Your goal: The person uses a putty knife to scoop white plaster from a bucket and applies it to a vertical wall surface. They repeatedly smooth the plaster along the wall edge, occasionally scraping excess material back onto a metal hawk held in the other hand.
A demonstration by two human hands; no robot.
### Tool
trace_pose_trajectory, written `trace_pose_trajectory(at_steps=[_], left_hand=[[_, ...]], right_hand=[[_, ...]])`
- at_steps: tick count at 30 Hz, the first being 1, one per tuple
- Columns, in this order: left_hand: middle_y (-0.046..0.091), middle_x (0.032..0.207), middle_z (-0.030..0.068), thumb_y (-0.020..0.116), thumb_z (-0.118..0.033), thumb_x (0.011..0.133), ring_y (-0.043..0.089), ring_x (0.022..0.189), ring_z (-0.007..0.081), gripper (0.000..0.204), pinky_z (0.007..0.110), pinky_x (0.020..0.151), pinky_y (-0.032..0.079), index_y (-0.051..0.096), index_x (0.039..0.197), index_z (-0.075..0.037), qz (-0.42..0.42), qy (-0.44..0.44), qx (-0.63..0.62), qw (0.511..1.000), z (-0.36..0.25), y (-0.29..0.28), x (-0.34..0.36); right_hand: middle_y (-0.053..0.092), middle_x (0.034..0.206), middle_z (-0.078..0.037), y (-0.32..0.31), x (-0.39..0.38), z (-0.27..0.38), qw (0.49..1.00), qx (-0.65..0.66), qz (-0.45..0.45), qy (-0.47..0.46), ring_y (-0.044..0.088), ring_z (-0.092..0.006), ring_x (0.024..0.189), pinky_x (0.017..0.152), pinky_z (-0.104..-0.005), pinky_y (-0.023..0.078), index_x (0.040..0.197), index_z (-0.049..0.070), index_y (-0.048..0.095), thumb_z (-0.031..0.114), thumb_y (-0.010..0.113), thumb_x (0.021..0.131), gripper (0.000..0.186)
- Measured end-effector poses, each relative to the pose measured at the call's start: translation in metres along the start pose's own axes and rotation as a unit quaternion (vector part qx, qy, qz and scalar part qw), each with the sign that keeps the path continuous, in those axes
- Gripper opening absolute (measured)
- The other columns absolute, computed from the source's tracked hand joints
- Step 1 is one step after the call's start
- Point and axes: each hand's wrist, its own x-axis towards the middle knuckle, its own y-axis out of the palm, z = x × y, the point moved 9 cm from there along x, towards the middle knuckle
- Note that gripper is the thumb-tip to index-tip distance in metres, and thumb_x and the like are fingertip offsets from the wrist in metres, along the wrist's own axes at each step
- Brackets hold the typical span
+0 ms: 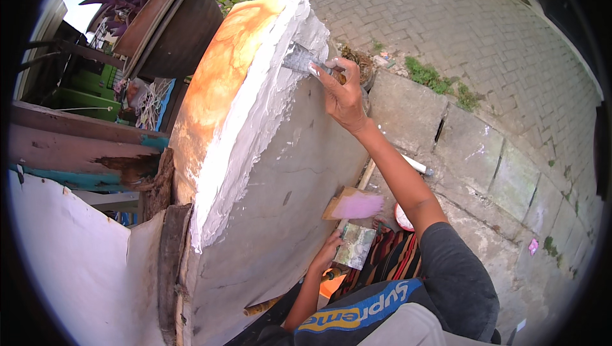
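Note:
My right hand (341, 91) grips a grey metal putty knife (298, 59), its blade against the thick white paste (248, 135) smeared along the upper edge of a wall (274, 193). The wall has an orange-stained top face (229, 65) and a grey, cracked side. Lower down, beside the wall, my left hand (326, 250) holds a small square board (356, 247) mottled with pale paste. Just above that board lies a cardboard piece (354, 204) with pink material on it.
A large plant pot (171, 27), weathered beams (83, 145) and a white sheet (70, 244) stand at the left. Concrete slabs (465, 142) and a paved lane (446, 14) run along the right. A white tube (413, 162), round container (401, 217) and striped cloth (387, 257) lie below.

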Motion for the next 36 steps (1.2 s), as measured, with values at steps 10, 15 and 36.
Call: trace_pose_trajectory(at_steps=[10,15,36], left_hand=[[0.041,0.140,0.0127,0.049,-0.013,0.087,0.041,0.125,0.0212,0.058,0.028,0.102,0.034,0.036,0.141,0.004,0.033,0.006,0.010,0.999,0.043,-0.022,0.033],[0.043,0.139,0.0125,0.044,-0.007,0.086,0.043,0.127,0.0203,0.058,0.030,0.106,0.033,0.033,0.142,0.003,0.000,-0.001,0.049,0.999,0.011,-0.005,0.014],[0.041,0.142,0.0126,0.048,-0.012,0.087,0.040,0.127,0.0206,0.059,0.028,0.104,0.031,0.034,0.142,0.005,0.000,-0.001,0.067,0.998,-0.001,0.001,0.009]], right_hand=[[0.046,0.110,-0.011,-0.013,-0.001,-0.016,0.998,0.018,-0.022,0.056,0.053,-0.0254,0.094,0.077,-0.0306,0.048,0.122,0.013,0.063,-0.016,0.056,0.073,0.057],[0.046,0.110,-0.011,-0.002,0.000,0.015,0.998,-0.013,0.051,-0.030,0.051,-0.0259,0.097,0.077,-0.0317,0.048,0.119,0.017,0.067,-0.016,0.057,0.070,0.059],[0.047,0.107,-0.011,-0.015,0.013,-0.020,0.997,0.044,-0.043,0.043,0.053,-0.0213,0.092,0.073,-0.0291,0.046,0.123,0.008,0.060,-0.010,0.054,0.084,0.043]])
